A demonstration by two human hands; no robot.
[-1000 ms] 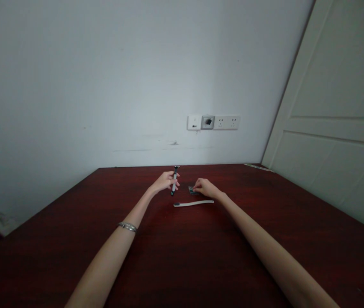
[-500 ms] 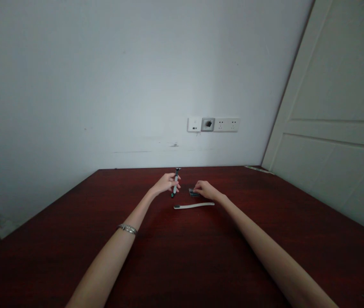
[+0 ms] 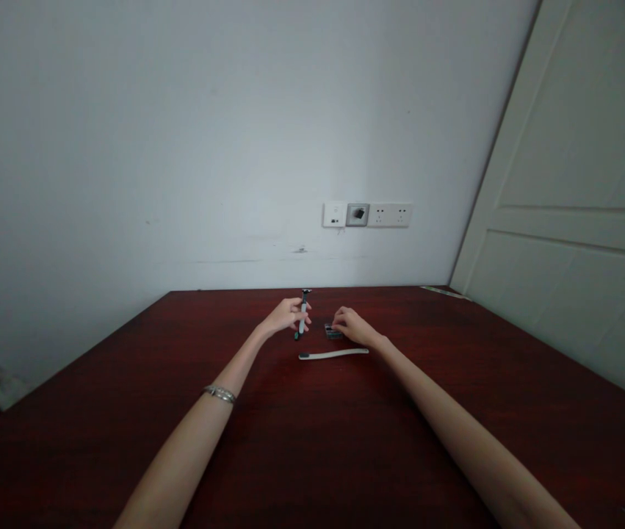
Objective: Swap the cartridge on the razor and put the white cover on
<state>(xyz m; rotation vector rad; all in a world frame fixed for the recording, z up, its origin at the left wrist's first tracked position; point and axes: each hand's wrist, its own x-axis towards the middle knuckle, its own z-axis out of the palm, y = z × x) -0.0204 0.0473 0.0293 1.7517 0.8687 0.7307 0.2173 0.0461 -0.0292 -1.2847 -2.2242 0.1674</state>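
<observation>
White and black, a razor-like tool (image 3: 302,319) stood nearly upright above the desk (image 3: 312,448), its crosswise head uppermost and a dark, partly green tip at its lower end. The left hand (image 3: 282,317) was closed around the middle of the handle, thumb against fingers; such a hold probably served to leave both ends of the tool uncovered.

Just to the right of the razor-like tool lay a small see-through case (image 3: 331,333) with dark contents, too small to identify. The right hand (image 3: 352,325) bent over it, fingertips drawn together at its upper right part; whether they pinched the case, something within it, or merely steadied it could not be told. The two hands were apart, with a narrow gap between tool and case, an arrangement that presumably put both objects within easy reach and sight.

Nearer the wearer than the razor-like tool, a long white stick (image 3: 337,354) with a dark end rested flat and roughly crosswise, touched by neither hand; its position perhaps kept it out of the fingers' way. Nearer again, and to the tool's left, a silvery bracelet (image 3: 219,394) encircled the left forearm. Beyond the tool rose a pale wall (image 3: 180,162), with sockets (image 3: 390,214) to its upper right.
</observation>
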